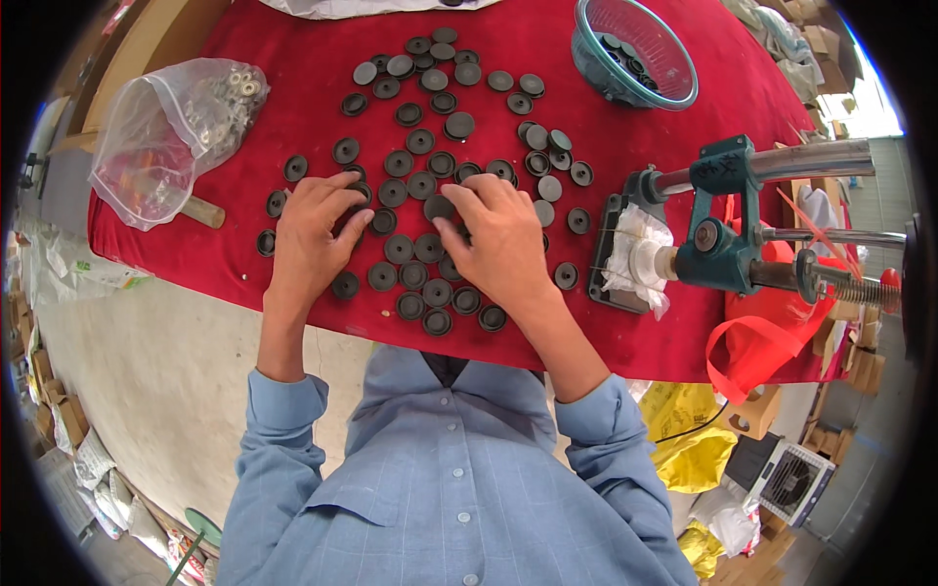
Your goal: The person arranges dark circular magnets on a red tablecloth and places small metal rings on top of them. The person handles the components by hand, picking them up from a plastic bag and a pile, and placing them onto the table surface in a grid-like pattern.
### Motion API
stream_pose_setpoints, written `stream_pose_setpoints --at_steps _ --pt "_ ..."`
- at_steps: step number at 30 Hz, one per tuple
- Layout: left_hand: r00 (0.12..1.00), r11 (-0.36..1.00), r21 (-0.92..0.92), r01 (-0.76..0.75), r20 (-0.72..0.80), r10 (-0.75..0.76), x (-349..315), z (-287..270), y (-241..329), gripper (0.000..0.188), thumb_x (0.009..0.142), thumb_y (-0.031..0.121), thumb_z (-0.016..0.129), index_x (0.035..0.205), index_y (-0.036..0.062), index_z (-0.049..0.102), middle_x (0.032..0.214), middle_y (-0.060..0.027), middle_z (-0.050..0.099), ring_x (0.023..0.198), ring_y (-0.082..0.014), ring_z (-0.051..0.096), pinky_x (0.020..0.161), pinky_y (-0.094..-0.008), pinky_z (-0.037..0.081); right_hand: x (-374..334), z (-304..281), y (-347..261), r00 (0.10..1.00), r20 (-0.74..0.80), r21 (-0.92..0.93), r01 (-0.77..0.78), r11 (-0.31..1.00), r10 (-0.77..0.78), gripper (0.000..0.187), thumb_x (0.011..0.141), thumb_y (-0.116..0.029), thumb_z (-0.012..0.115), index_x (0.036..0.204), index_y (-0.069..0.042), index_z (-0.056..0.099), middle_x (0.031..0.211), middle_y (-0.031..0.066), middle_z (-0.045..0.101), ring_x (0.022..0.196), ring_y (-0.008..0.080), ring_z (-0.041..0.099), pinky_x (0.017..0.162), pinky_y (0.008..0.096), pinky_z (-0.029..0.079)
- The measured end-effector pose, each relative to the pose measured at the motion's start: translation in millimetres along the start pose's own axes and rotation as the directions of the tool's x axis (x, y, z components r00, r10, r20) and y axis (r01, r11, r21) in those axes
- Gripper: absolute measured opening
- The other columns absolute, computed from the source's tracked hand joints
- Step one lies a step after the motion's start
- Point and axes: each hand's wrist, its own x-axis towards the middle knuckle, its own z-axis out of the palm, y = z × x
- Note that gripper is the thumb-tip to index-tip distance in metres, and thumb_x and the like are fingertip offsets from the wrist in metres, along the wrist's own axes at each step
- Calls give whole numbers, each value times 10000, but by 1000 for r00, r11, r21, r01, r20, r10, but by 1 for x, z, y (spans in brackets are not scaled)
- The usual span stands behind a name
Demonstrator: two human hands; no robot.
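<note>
Dozens of small black round caps, some with raised rims and a centre stub facing up, lie spread over the red cloth (625,342). My right hand (498,239) has thumb and forefinger closed on one black cap (439,207), its smooth face tilted up. Over on the left, my left hand (315,232) curls its fingertips around another black cap (362,191), partly hidden by the fingers. Loose caps (399,248) lie between the two hands, and more (437,293) sit nearer the table's front edge.
A clear plastic bag (156,137) of small metal parts lies at the left, beside a wooden handle (203,212). A teal basket (586,59) holding black pieces stands far right. At the right is a green hand press (718,234), with a red bag (762,342) next to it.
</note>
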Motion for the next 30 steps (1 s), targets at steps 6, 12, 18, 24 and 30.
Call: stream_pose_setpoints --at_steps 6,12,18,24,30 --pt "1000 1000 -10 10 6 -10 -6 0 -5 286 827 33 837 1089 23 723 1217 -115 768 1084 -306 690 914 -410 555 4 14 -3 998 62 25 -18 1000 17 348 802 -128 858 1099 -78 682 1050 94 626 993 304 648 846 451 512" --pt "998 1000 -25 -16 -68 14 -6 1 -4 329 839 3 827 1148 34 718 1180 -100 772 962 -259 719 843 -374 570 3 5 -2 977 131 277 -197 941 166 295 814 -42 825 1074 -48 685 975 112 661 849 291 691 757 417 562" --pt "966 949 -233 210 -100 -238 2 -11 -14 279 892 3 806 1161 24 734 1095 -53 772 846 -96 681 734 -254 532 29 -20 9 963 7 380 -253 890 271 171 842 -1 780 1004 -24 732 922 124 699 764 250 721 693 373 580" --pt "963 968 -148 204 -149 -226 31 -9 -45 260 908 20 799 1165 25 759 1072 -71 766 840 -140 677 768 -294 551 54 -5 50 978 -204 -133 -72 988 43 214 832 6 768 1015 -74 690 970 104 668 847 312 709 740 417 572" --pt "979 993 24 113 -174 -107 36 -2 -67 256 917 81 807 1164 28 761 1149 -125 776 987 -269 727 866 -378 580 51 -1 53 999 32 -96 -18 995 21 288 825 -86 796 1102 -93 719 1010 83 678 936 298 705 802 447 547"
